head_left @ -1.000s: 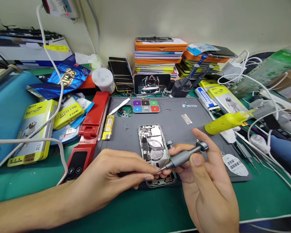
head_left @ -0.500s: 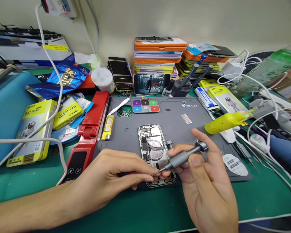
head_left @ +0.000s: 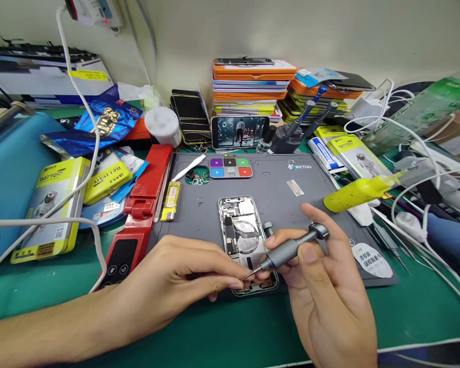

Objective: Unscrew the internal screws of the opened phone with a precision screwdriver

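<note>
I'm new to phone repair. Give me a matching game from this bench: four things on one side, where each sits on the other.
Things:
1. screwdriver
2. open phone
3. lighter
4. yellow bottle

Places:
A. at the grey mat's left edge, beside the red case
B. in the right hand
C. lying at the mat's right edge
D. middle of the mat, by the left hand

Pairs: 1-B, 2-D, 3-A, 4-C
</note>
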Motion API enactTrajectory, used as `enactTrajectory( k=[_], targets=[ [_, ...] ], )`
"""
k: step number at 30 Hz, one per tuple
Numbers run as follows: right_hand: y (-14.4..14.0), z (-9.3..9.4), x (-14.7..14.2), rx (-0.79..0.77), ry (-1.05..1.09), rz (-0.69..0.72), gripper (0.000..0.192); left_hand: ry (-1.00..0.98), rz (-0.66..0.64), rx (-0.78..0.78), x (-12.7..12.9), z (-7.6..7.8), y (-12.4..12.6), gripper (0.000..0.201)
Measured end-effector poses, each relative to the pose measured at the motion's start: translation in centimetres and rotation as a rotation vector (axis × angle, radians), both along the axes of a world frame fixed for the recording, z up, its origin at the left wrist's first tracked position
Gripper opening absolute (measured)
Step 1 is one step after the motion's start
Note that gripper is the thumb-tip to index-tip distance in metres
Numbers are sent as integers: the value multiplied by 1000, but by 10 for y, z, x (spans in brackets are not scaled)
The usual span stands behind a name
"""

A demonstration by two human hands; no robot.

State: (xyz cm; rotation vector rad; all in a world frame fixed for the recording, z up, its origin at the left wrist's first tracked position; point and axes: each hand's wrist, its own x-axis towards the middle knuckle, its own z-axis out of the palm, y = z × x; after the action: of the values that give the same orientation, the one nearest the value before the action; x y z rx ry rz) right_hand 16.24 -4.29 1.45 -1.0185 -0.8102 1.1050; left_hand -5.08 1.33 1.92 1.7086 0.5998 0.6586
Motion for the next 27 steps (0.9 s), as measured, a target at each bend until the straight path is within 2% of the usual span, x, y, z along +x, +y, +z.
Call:
enactTrajectory(
  k=[7,15,24,27],
  targets=[
    [1,-2,2,41,-18,12,32,-32,-5,23,0,0,1,36],
    [3,-5,3,83,-74,6,32,-30,6,78,2,-1,0,27],
    [1,-4,3,44,-26,5,31,-46,-2,75,3,2,-1,29],
    [2,-2,5,26,25,46,32,-38,-9,83,3,2,1,30]
  ],
)
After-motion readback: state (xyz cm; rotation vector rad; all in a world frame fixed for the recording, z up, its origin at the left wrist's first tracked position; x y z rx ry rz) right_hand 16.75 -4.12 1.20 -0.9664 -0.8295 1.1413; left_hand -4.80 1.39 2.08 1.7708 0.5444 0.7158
